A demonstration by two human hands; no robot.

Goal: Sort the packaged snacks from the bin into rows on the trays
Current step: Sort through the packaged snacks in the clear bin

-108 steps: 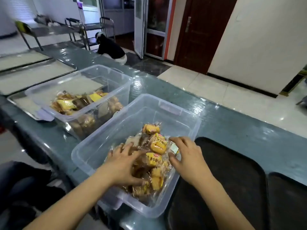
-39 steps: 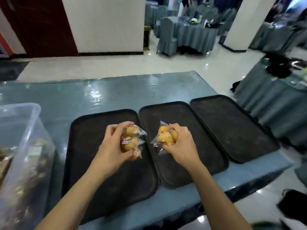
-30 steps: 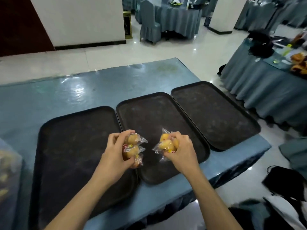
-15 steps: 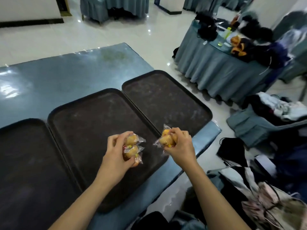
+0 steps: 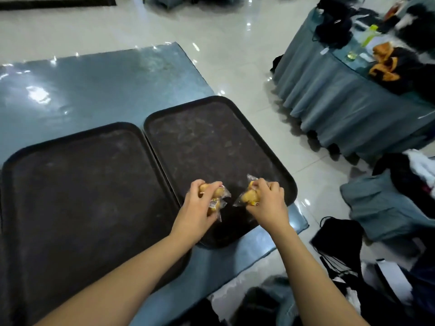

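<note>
Both forearms reach forward: left hand (image 5: 196, 211) fingers curled around wrapped snacks (image 5: 217, 198), right hand (image 5: 268, 203) clutching another packet (image 5: 247, 196), above the right-hand tray (image 5: 211, 142).

Banquet hall of a restaurant or hotel, seen from a serving table.
A round dining table (image 5: 348, 97) is wearing a pleated floor-length blue-grey cloth; a polished tile floor (image 5: 235, 31) is reflecting ceiling lights; two dark serving trays (image 5: 211, 137) are lying side by side on a long table (image 5: 94, 90) under a glossy cover.
</note>
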